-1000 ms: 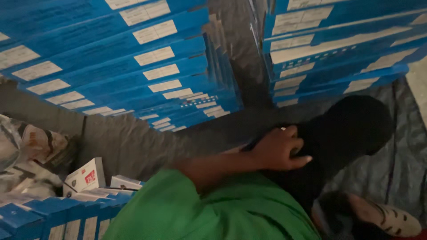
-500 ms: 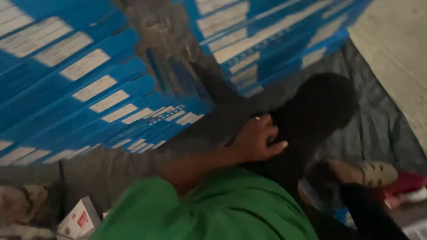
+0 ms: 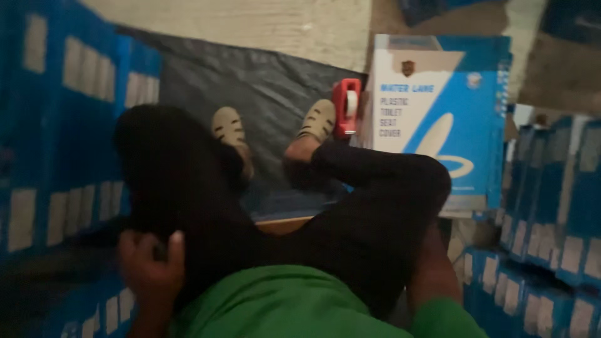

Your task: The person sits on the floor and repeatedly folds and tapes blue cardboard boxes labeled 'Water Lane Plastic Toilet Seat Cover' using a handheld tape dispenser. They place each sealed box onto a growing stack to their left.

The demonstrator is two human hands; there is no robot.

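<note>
I sit on the floor in a green top and black trousers [image 3: 369, 219], my legs stretched ahead. My left hand [image 3: 150, 266] rests on my left thigh, thumb up, with nothing in it. Only my right forearm [image 3: 432, 269] shows beside my right leg; the hand itself is hidden below it. My feet wear beige perforated sandals, the left sandal [image 3: 228, 128] and the right sandal [image 3: 319, 119]. A red tape dispenser [image 3: 345, 106] stands just right of the right sandal.
A big flat blue and white box [image 3: 438, 119] leans upright behind the dispenser. Stacks of blue boxes with white labels rise close on the left [image 3: 62, 156] and on the right [image 3: 551, 250]. A dark sheet [image 3: 250, 87] covers the floor under my feet.
The view has swung right, from the left box stacks to my legs and feet. My left hand has stayed on the left leg. The tape dispenser and big box have come into view.
</note>
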